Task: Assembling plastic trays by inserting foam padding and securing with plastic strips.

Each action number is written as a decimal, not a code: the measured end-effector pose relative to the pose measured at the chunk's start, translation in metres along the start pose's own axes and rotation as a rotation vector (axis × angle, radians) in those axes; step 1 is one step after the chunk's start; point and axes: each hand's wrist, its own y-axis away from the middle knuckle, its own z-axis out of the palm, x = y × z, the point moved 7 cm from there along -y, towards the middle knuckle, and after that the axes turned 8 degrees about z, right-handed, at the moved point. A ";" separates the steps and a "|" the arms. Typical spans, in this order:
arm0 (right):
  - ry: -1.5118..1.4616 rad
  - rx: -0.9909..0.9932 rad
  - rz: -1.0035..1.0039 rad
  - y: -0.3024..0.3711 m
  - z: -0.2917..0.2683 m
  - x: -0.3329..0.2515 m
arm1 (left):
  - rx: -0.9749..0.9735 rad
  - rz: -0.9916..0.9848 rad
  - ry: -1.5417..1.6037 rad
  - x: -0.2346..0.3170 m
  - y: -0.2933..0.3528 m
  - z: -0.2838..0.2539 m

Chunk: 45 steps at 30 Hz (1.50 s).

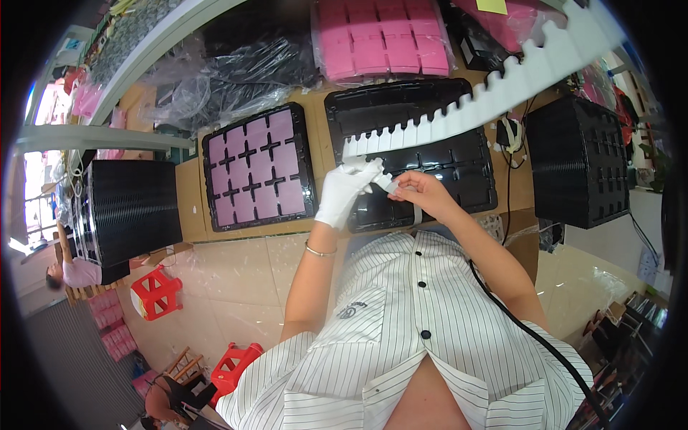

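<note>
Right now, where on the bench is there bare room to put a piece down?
Only thin strips of bare bench: between the left black stack and the pink-filled tray, and between that and the empty black tray. Farther back, bags and pink trays crowd it.

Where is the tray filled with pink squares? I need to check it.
In the head view, the black tray of pink squares lies on the table left of the gloved left hand, beside the empty black tray.

Wooden bench (188, 204); black trays (258, 168)
</note>
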 end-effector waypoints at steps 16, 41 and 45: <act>0.136 -0.083 0.026 -0.006 0.007 -0.007 | 0.149 0.137 0.153 -0.007 0.001 -0.024; 0.240 -0.113 0.348 0.043 0.019 0.051 | -0.230 -0.102 0.163 0.004 0.037 -0.018; 0.865 0.316 -0.467 0.047 0.029 -0.007 | -0.174 -0.133 0.177 -0.005 0.036 -0.017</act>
